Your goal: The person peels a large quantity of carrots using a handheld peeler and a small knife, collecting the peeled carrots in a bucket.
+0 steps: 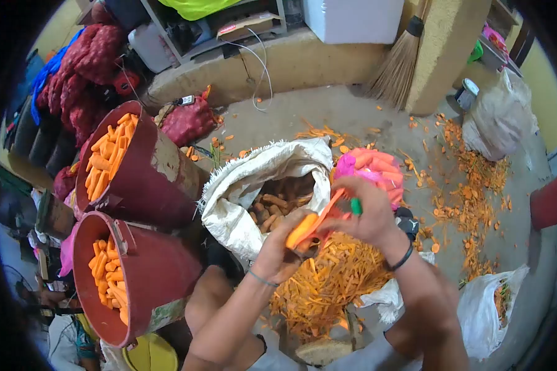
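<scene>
My left hand (pixel 280 250) is closed around a partly peeled carrot (pixel 301 230), its bright orange side facing up. In my right hand (pixel 372 213) is a peeler (pixel 334 203) with a red-orange frame and a green part, held against or very near the carrot; the contact point is hard to make out. Below both hands lies a heap of carrot peelings (pixel 328 281). Just beyond my left hand, an open white woven sack (pixel 226 213) holds unpeeled carrots (pixel 272 207). A pink bag of peeled carrots (pixel 351 162) sits behind my right hand.
Two dark red buckets (pixel 161 263) with peeled carrots stand at the left. Red mesh sacks (pixel 93 59) are piled behind them. Scraps (pixel 470 198) litter the floor at right, near white plastic bags (pixel 498 114). A broom (pixel 402 65) leans on a pillar.
</scene>
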`<act>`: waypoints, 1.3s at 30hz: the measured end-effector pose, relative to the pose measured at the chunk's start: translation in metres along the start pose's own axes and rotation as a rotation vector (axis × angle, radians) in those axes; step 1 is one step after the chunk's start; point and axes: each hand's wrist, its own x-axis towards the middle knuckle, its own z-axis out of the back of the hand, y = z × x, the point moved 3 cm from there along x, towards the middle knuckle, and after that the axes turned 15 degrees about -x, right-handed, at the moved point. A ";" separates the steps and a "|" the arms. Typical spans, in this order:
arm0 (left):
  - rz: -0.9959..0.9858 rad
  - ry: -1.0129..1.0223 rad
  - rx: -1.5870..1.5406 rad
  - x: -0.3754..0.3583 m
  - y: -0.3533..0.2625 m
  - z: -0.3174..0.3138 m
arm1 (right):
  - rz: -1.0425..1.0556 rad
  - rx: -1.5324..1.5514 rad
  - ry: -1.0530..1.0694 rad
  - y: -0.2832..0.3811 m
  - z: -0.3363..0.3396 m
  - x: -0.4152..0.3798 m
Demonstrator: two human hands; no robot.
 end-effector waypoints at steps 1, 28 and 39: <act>0.024 0.015 0.011 -0.003 0.003 -0.003 | -0.063 -0.037 -0.039 -0.007 0.002 0.001; -0.008 0.027 -0.104 0.001 -0.003 0.008 | -0.142 0.037 0.010 -0.002 0.000 -0.004; -0.085 -0.059 -0.063 0.002 -0.006 0.010 | -0.025 0.015 0.062 0.005 -0.005 -0.008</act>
